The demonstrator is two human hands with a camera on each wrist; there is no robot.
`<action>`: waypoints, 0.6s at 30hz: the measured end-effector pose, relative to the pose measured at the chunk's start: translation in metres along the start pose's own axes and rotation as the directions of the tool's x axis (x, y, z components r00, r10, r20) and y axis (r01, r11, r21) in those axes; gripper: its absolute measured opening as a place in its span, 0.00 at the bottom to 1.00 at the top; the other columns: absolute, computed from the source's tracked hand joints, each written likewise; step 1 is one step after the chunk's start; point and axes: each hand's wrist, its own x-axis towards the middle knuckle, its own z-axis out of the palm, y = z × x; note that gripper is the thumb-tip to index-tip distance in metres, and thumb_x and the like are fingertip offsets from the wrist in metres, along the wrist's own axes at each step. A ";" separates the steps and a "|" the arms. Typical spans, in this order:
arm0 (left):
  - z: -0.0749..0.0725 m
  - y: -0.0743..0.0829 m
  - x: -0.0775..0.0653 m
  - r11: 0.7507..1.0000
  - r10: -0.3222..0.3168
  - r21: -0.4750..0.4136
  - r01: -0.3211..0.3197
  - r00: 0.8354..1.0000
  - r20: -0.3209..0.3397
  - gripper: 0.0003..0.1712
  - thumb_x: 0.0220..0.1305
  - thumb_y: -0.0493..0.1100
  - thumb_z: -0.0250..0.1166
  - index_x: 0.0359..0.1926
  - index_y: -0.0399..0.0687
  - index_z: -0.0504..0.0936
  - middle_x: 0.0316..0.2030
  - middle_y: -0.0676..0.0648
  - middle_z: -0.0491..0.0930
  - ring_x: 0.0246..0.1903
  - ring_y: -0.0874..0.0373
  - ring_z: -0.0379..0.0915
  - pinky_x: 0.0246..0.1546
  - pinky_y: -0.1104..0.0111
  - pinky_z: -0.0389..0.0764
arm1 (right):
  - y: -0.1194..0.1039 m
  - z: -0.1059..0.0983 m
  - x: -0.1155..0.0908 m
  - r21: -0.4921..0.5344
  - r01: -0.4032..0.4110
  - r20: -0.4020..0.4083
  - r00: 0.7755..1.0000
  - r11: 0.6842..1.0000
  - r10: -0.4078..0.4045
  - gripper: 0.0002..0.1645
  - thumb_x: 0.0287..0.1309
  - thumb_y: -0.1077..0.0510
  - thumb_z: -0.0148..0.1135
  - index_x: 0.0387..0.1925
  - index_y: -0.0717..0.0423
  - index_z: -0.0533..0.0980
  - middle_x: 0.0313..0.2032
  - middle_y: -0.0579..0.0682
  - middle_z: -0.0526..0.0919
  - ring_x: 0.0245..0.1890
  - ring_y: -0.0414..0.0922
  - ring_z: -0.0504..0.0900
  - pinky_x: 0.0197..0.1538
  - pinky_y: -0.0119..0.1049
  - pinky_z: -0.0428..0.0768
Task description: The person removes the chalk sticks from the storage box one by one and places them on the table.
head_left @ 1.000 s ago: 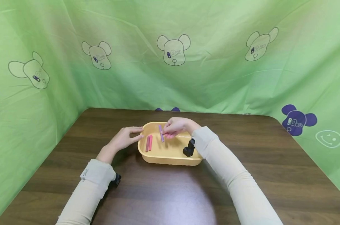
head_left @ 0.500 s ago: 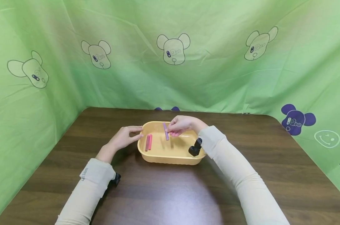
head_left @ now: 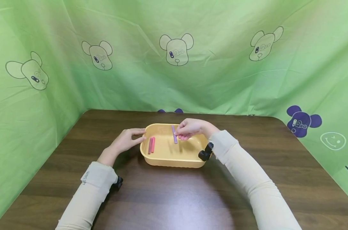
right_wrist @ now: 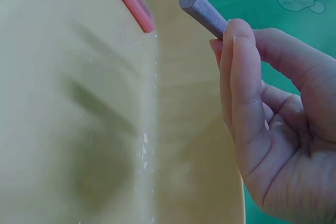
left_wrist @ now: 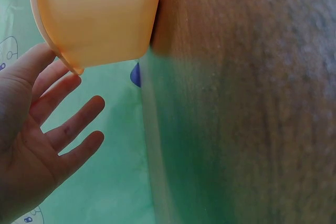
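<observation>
Tray (head_left: 174, 163) holds two sticks (head_left: 153, 145); right hand (head_left: 191, 127) pinches purple stick (head_left: 174, 134).

The tray (head_left: 174, 162) sits on the surface (head_left: 150, 198), the cloth (head_left: 133, 89) behind. Inside it, leftmost, two sticks (head_left: 153, 145) lie side by side; to their right, above the tray (in the right grip (head_left: 191, 128)), is a third stick (head_left: 174, 134).

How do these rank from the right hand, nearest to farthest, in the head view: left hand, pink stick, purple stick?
1. Purple stick: pinched in the right hand.
2. Pink stick: left end of the tray.
3. Left hand: at the tray's left rim.
</observation>
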 end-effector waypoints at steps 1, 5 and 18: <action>0.000 0.000 0.000 1.000 0.001 0.000 -0.001 1.000 0.000 0.24 0.61 0.46 0.63 0.57 0.42 0.76 0.58 0.40 0.75 0.62 0.46 0.67 0.64 0.53 0.67 | 0.001 -0.001 -0.002 0.002 0.001 -0.004 1.000 1.000 -0.001 0.07 0.61 0.62 0.54 0.29 0.58 0.77 0.19 0.43 0.80 0.19 0.33 0.78 0.27 0.21 0.79; 0.000 0.000 0.000 1.000 -0.003 -0.001 0.003 1.000 0.002 0.25 0.61 0.47 0.63 0.58 0.42 0.76 0.58 0.41 0.75 0.63 0.46 0.67 0.64 0.53 0.67 | 0.004 -0.004 -0.009 0.003 0.011 -0.012 1.000 1.000 -0.011 0.07 0.62 0.61 0.55 0.30 0.57 0.77 0.19 0.43 0.80 0.20 0.34 0.79 0.28 0.22 0.80; 0.002 -0.003 0.000 1.000 0.004 0.004 -0.004 1.000 -0.003 0.25 0.61 0.46 0.63 0.58 0.43 0.76 0.58 0.41 0.75 0.62 0.46 0.67 0.64 0.53 0.67 | 0.011 -0.012 -0.025 0.008 0.021 -0.048 0.999 1.000 -0.021 0.08 0.62 0.60 0.55 0.29 0.55 0.77 0.19 0.43 0.80 0.20 0.33 0.78 0.29 0.23 0.80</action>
